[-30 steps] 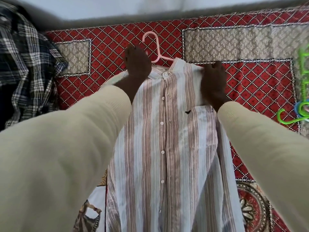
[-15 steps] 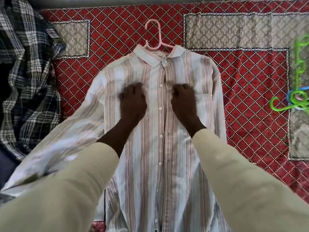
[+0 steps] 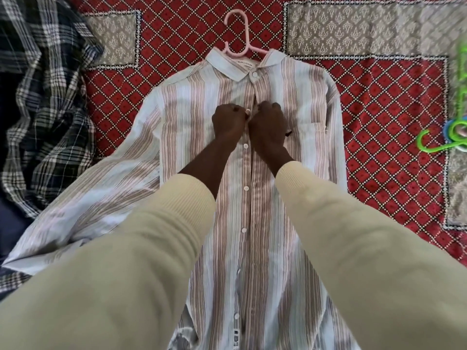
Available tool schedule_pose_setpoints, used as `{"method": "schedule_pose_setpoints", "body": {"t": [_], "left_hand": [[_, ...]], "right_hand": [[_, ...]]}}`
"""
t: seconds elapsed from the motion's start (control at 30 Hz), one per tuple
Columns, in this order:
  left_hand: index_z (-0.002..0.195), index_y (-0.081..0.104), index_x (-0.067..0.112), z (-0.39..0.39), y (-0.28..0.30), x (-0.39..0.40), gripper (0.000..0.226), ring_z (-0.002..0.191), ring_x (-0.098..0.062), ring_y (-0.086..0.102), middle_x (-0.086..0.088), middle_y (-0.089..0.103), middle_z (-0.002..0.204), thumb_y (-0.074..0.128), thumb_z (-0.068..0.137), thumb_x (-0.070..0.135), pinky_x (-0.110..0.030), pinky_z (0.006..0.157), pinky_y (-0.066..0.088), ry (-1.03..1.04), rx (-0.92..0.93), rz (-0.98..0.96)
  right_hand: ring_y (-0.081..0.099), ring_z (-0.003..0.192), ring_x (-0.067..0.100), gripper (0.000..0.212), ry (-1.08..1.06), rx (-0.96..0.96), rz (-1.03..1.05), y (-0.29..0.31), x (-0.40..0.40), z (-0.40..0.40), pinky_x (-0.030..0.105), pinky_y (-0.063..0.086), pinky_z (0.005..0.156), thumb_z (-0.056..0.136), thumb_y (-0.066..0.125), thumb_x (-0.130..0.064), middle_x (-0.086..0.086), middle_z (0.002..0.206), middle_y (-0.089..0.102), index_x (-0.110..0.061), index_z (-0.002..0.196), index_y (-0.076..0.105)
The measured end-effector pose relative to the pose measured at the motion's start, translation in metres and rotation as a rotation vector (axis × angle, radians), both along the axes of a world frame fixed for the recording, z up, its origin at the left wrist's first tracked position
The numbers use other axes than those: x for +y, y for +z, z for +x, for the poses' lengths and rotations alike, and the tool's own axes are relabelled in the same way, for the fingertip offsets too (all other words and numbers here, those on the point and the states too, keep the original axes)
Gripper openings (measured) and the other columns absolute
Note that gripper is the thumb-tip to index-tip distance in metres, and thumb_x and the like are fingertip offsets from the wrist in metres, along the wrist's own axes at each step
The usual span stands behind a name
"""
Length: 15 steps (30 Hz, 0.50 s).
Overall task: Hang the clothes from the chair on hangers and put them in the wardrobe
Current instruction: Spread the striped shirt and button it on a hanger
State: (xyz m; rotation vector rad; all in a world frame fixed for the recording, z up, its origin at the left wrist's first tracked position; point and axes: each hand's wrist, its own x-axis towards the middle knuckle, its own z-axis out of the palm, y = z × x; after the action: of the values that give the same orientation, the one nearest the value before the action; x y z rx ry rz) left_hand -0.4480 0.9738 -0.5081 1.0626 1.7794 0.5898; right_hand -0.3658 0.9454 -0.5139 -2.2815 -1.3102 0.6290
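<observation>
Our hands moved inward from flat on the chest: left hand [image 3: 228,122] and right hand [image 3: 268,122] now meet at the placket, fingers curled, pinching the shirt [image 3: 255,248], which lies flat on its hanger [image 3: 236,34].

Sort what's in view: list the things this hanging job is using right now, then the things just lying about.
In use:
striped shirt
pink hanger, inside the shirt's collar
left hand and right hand, pinching the button placket

Lying about:
plaid shirt, left
green hanger, right
red patterned bedspread
</observation>
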Motion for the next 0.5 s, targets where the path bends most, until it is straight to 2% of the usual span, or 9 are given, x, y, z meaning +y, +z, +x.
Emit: {"method": "schedule_pose_setpoints", "body": {"t": [0.07,0.17,0.23,0.3,0.37,0.5], "left_hand": [[0.075,0.074,0.007,0.002,-0.003,0.004,0.006,0.074,-0.024,0.071,-0.008,0.072,0.075,0.073,0.077,0.012,-0.036,0.067,0.058,0.039,0.003,-0.053],[0.074,0.069,0.007,0.003,-0.013,0.01,0.008,0.077,-0.027,0.071,-0.009,0.069,0.073,0.066,0.08,0.012,-0.034,0.062,0.054,0.022,-0.009,-0.138],[0.085,0.069,0.006,0.004,-0.011,0.012,0.009,0.077,-0.023,0.066,-0.012,0.07,0.082,0.062,0.084,0.011,-0.029,0.061,0.05,0.021,-0.045,-0.175],[0.084,0.067,0.007,0.004,-0.001,0.01,0.007,0.068,-0.019,0.057,-0.007,0.065,0.074,0.062,0.087,0.012,-0.023,0.054,0.045,0.037,-0.071,-0.186],[0.077,0.061,0.01,0.002,-0.001,0.008,0.012,0.059,-0.016,0.05,-0.002,0.056,0.066,0.062,0.089,0.013,-0.02,0.044,0.037,0.059,-0.125,-0.186],[0.074,0.054,0.022,-0.002,-0.005,0.002,0.022,0.063,-0.004,0.052,0.007,0.056,0.075,0.058,0.093,0.012,-0.011,0.051,0.045,0.016,-0.224,-0.209]], "right_hand": [[0.064,0.092,0.026,0.032,-0.134,0.195,0.078,-0.002,0.0,0.001,0.04,0.051,0.083,0.083,0.049,-0.013,0.01,0.101,0.068,-0.007,0.106,0.071],[0.064,0.084,0.02,0.023,-0.218,0.446,0.093,-0.006,-0.003,-0.001,0.034,0.053,0.077,0.083,0.055,-0.002,0.005,0.09,0.07,-0.005,0.098,0.072],[0.066,0.077,0.019,0.024,-0.284,0.594,0.079,-0.008,-0.002,0.0,0.03,0.051,0.066,0.082,0.056,0.002,0.007,0.087,0.071,-0.005,0.098,0.073],[0.059,0.058,0.014,0.024,-0.362,0.722,0.057,-0.008,0.002,0.002,0.024,0.044,0.052,0.082,0.055,0.004,0.005,0.074,0.068,-0.005,0.094,0.073],[0.048,0.047,0.012,0.022,-0.406,0.806,0.026,-0.008,0.004,0.005,0.022,0.035,0.045,0.083,0.055,0.005,0.001,0.061,0.06,-0.009,0.087,0.072],[0.047,0.046,0.011,0.021,-0.423,0.896,-0.021,-0.008,0.006,0.01,0.024,0.035,0.048,0.083,0.06,0.003,0.0,0.058,0.059,-0.015,0.078,0.071]]}}
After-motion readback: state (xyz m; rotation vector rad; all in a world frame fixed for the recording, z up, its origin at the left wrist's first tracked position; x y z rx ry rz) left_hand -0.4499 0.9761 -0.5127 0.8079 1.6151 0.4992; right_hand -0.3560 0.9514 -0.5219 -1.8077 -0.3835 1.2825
